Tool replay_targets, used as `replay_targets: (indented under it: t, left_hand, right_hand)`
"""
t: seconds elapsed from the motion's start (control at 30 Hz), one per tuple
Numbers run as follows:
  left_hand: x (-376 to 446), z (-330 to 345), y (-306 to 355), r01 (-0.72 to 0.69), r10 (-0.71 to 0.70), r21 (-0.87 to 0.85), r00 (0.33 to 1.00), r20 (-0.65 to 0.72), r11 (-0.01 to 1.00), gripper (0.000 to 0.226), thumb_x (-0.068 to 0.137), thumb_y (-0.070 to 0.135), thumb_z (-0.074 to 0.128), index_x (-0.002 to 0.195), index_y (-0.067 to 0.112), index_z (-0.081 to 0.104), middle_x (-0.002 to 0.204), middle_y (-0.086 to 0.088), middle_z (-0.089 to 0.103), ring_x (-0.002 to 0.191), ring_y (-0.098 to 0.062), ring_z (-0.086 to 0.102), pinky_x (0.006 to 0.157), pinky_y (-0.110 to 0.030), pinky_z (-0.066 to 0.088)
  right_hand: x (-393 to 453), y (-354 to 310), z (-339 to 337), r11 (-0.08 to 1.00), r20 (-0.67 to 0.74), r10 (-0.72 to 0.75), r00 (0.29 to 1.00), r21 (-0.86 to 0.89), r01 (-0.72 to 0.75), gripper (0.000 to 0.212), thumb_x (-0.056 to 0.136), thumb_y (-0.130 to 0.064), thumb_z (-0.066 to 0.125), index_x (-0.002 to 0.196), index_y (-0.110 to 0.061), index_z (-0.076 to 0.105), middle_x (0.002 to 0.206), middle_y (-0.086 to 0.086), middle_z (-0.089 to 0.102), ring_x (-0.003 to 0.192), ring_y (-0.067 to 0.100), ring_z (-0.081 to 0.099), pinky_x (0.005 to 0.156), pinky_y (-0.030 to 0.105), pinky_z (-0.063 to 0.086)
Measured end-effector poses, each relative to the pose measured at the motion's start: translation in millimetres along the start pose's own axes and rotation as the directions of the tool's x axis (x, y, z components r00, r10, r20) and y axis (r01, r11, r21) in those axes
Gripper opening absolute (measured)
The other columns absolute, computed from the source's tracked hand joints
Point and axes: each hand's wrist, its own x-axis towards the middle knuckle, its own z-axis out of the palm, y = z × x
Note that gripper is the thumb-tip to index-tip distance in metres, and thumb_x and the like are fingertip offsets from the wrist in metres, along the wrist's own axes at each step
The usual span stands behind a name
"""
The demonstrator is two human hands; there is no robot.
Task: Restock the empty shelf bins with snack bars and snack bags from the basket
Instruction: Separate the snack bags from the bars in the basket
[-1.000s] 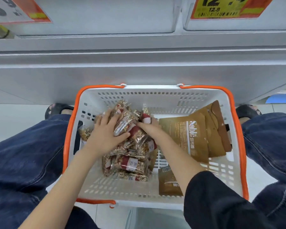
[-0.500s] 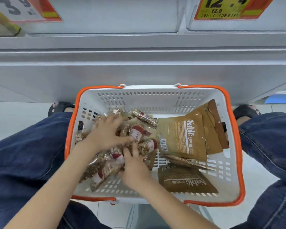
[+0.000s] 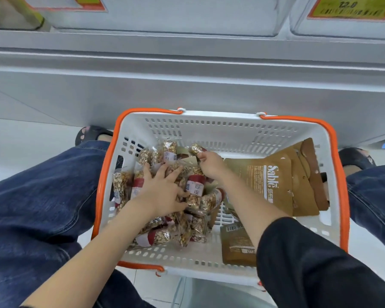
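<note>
A white basket (image 3: 231, 132) with orange handles sits on the floor between my knees. Its left half holds a heap of several clear-wrapped nut snack bars (image 3: 196, 192) with red-and-white labels. Brown "Sablé" snack bags (image 3: 273, 183) lean against the right wall, and another brown bag (image 3: 236, 245) lies flat at the near side. My left hand (image 3: 162, 190) lies on top of the heap with fingers spread and curled over several bars. My right hand (image 3: 209, 163) pinches one snack bar (image 3: 196, 149) at the far side of the heap.
A grey shelf front (image 3: 187, 81) runs across just beyond the basket. Above it are pale shelf bins (image 3: 165, 16) with orange and yellow price tags (image 3: 351, 7). My legs in blue jeans flank the basket on both sides, on a white tiled floor.
My right hand has moved from the near side of the heap to its far side and now pinches a bar there. My left hand stays on the heap. The view has tilted down slightly.
</note>
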Motion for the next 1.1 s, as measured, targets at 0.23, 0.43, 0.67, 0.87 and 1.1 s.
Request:
replay_targets:
  t: [0.23, 0.43, 0.67, 0.87, 1.1]
  left_hand:
    - [2.2, 1.1, -0.4, -0.015, 0.015, 0.01, 0.999, 0.038, 1.0, 0.042, 0.088, 0.065, 0.039, 0.126, 0.052, 0.051, 0.159, 0.001, -0.011, 0.144, -0.033, -0.011, 0.105, -0.07, -0.011]
    - [2.6, 5.1, 4.6, -0.02, 0.019, 0.099, 1.0, 0.013, 0.995, 0.045, 0.09, 0.064, 0.033, 0.128, 0.049, 0.05, 0.159, -0.003, -0.01, 0.143, -0.04, -0.01, 0.103, -0.072, -0.009]
    - [-5.0, 6.6, 3.9, 0.028, -0.029, 0.094, 1.0, 0.009, 0.995, 0.045, 0.091, 0.063, 0.032, 0.13, 0.049, 0.049, 0.159, -0.005, -0.013, 0.142, -0.042, -0.013, 0.106, -0.07, -0.011]
    - [-5.1, 2.2, 5.4, 0.085, -0.087, -0.076, 0.996, -0.026, 0.993, 0.052, 0.094, 0.062, 0.025, 0.134, 0.039, 0.048, 0.159, -0.002, 0.009, 0.145, -0.035, 0.0, 0.111, -0.06, -0.011]
    - [-18.5, -43.8, 17.8, -0.066, -0.315, -0.863, 0.915, -0.253, 0.5, 0.08, 0.088, 0.042, 0.061, 0.148, 0.009, 0.02, 0.126, -0.012, 0.058, 0.103, -0.023, 0.061, 0.082, -0.029, 0.048]
  right_hand:
    - [28.3, 4.3, 23.3, 0.995, -0.082, 0.005, 0.997, 0.102, 0.004, 0.025, 0.095, -0.015, 0.052, 0.115, -0.01, 0.066, 0.118, 0.008, 0.065, 0.1, 0.022, 0.06, 0.084, 0.032, 0.048]
    - [25.2, 8.5, 15.5, 0.998, -0.185, -0.053, 0.981, 0.035, 0.061, 0.015, 0.094, -0.01, 0.052, 0.085, -0.01, 0.064, 0.093, 0.001, 0.065, 0.082, 0.014, 0.054, 0.08, 0.032, 0.049]
    - [-15.1, 4.3, -9.1, 0.963, -0.313, -0.114, 0.943, 0.197, 0.182, 0.013, 0.097, -0.005, 0.041, 0.089, -0.011, 0.049, 0.091, 0.002, 0.055, 0.077, 0.016, 0.052, 0.06, 0.025, 0.039]
    - [-67.9, -8.1, -66.7, 0.9, -0.41, -0.175, 0.895, 0.303, 0.314, 0.008, 0.099, -0.018, 0.045, 0.094, -0.015, 0.051, 0.087, -0.007, 0.056, 0.089, 0.017, 0.056, 0.084, 0.045, 0.052]
    - [-142.8, 11.5, -110.4, 0.757, -0.482, -0.207, 0.851, 0.472, 0.451, 0.02, 0.1, -0.017, 0.045, 0.081, -0.023, 0.047, 0.101, 0.003, 0.058, 0.081, 0.017, 0.06, 0.051, 0.026, 0.053]
